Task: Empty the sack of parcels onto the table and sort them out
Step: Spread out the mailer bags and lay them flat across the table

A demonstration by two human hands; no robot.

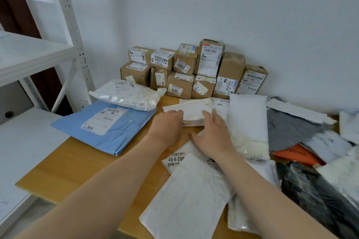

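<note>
**Both hands meet on a white flat parcel (194, 109) at the middle of the wooden table (64, 169).** We see the left hand (167, 125) curl its fingers over the parcel's near left edge and grip it. The right hand (212, 134) lies with straight, spread fingers against the near right edge, grasping nothing.

- **Beyond the hands:** cardboard boxes (184, 75) stand in 2 rows against the wall. All are taped closed, so we cannot tell their contents.
- **Left of the left hand:** a blue mailer (116, 136) lies flat. A clear bag (128, 95) rests on its far edge, and white contents show through it.
- **Just right of the right hand:** a white pouch (246, 122) lies with something cream-coloured filling its near end.
- **Farther right:** a grey mailer (287, 130), an orange mailer (297, 156) and black bags (310, 196) overlap in a loose heap.
- **Nearer than the hands, under the forearms:** white mailers (186, 200) overlap, 1 of them showing a printed label.
- **Far left of the left hand:** a white shelving rack (35, 54) stands.
</note>
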